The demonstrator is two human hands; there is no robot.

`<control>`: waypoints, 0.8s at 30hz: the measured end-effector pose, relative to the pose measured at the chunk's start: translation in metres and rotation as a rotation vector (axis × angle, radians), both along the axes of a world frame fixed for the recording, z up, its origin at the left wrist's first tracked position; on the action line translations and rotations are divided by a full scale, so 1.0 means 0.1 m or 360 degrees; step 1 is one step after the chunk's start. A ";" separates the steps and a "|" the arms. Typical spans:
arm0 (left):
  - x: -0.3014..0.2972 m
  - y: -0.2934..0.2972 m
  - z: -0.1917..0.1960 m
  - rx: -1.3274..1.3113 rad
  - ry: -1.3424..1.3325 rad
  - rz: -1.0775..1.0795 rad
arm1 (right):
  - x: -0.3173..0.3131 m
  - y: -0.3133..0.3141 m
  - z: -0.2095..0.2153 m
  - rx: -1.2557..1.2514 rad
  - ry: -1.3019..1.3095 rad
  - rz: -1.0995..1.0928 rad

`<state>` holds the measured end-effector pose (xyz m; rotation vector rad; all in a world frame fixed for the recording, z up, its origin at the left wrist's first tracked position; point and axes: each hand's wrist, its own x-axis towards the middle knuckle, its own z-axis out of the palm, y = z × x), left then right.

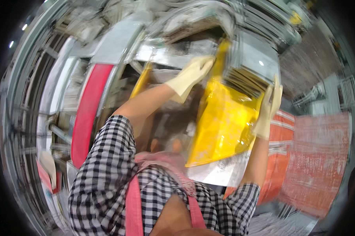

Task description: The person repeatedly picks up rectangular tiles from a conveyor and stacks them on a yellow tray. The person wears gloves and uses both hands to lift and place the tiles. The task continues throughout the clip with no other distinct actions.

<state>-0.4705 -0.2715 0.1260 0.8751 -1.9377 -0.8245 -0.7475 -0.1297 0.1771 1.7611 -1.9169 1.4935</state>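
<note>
Both my hands wear cream gloves. My left hand [196, 72] reaches forward, its blurred fingers stretched toward a narrow yellow upright piece [221, 59]; whether they touch it I cannot tell. My right hand [270, 106] lies along the right side of a shiny yellow panel [224, 122], with fingers extended and slightly apart. Between the hands, behind the panel, is a stack of thin brownish sheets [246, 82], seen edge-on. Neither hand visibly grips anything.
Left of me runs a long red strip [91, 114] on a grey machine part. Another yellow bar [141, 80] stands beside my left forearm. To the right are an orange woven sack [277, 157] and a reddish, whitened panel [319, 161]. A white surface [224, 171] lies below the yellow panel.
</note>
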 end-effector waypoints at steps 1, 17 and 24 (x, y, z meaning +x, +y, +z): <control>0.41 -0.01 -0.13 0.0203 -0.0112 0.0009 | 0.23 0.04 -0.15 0.0017 0.0143 0.0205; 3.19 -0.78 -0.94 0.1690 0.2220 0.1097 | 1.45 0.25 -1.32 0.0857 0.0662 0.0205; 3.30 -0.94 -1.30 0.1436 0.2256 0.1475 | 1.50 0.17 -1.31 0.1009 0.0655 0.0191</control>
